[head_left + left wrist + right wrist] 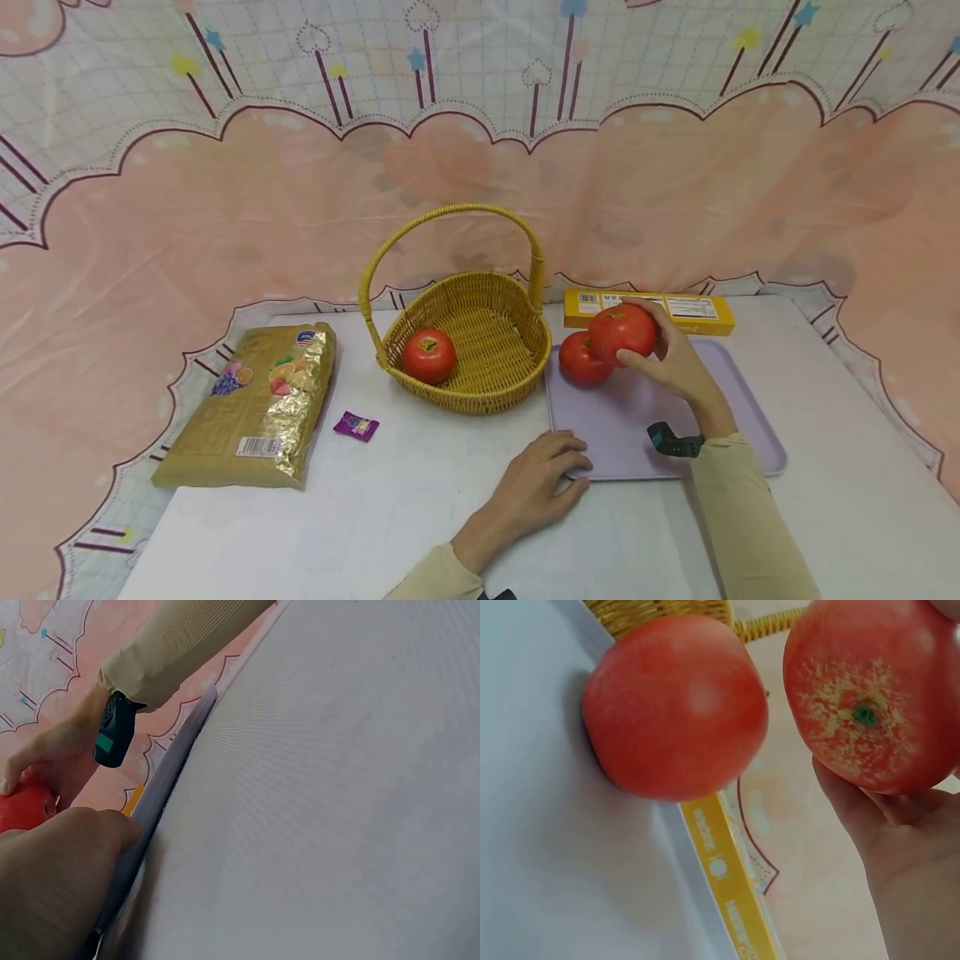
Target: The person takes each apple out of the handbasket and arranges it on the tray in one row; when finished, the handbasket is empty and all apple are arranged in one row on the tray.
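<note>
Holding a red tomato point(622, 327) above the tray, the person's right hand point(678, 362) curls its thumb and fingers around the fruit in a firm-looking grip. From the right wrist I can see that tomato's green stem spot, ringed by rough tan speckles, and a gap between it and the second tomato point(581, 362), which sits on the far left corner of the pale purple tray point(618, 429). The left hand point(536, 483) rests at the tray's near left corner, its fingers relaxed and touching the edge, with no fruit in them.

Just left of the tray stands a woven basket point(487, 350) with a tall arched handle, and a third tomato point(429, 356) lies inside it, against the left wall. A long yellow box point(697, 310) lies just behind the tray. Farther left, a gold bag point(232, 417) printed with fruit lies on the white table point(375, 517), and a small purple packet point(356, 426) sits between it and the basket. A dark band point(675, 442) circles the right wrist, next to a pale sleeve point(750, 525). Behind everything hangs a pink patterned cloth point(300, 200).
</note>
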Motion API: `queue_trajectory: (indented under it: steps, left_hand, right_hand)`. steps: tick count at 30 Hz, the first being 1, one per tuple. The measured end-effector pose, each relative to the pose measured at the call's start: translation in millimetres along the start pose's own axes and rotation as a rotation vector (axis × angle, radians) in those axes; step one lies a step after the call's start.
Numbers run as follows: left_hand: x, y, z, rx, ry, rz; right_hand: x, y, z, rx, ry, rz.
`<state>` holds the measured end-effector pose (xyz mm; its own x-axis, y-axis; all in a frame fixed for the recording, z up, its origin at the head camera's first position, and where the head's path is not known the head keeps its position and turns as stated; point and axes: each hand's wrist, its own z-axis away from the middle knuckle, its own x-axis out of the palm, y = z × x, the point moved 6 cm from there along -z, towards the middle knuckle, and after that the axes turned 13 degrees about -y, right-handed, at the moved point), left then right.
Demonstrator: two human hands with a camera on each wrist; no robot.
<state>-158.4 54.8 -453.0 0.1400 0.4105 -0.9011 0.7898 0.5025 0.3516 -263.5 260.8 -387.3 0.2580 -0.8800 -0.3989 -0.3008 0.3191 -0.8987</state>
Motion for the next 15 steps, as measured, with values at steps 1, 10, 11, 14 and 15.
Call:
queue_trajectory:
  steps: [1, 10, 11, 14, 15]
  left_hand:
    - [-0.1, 0.4, 0.0, 0.001, -0.002, 0.001]
    - [0.1, -0.1, 0.2, -0.004, -0.006, -0.001]
    - [0.2, -0.2, 0.2, -0.004, -0.005, -0.001]
    - [0.5, -0.2, 0.3, -0.005, -0.007, 0.0]
    - [0.6, -0.2, 0.3, -0.005, -0.008, 0.001]
  right_hand:
    - [-0.9, -0.4, 0.5, -0.006, 0.002, -0.01]
    - [-7.0, -1.7, 2.3, -0.027, 0.029, 0.007]
    - [-7.6, -1.3, 2.5, -0.024, 0.029, 0.009]
    - [-9.3, 0.2, 3.5, -0.004, 0.028, 0.022]
    - [-9.8, 1.0, 4.0, 0.007, 0.028, 0.031]
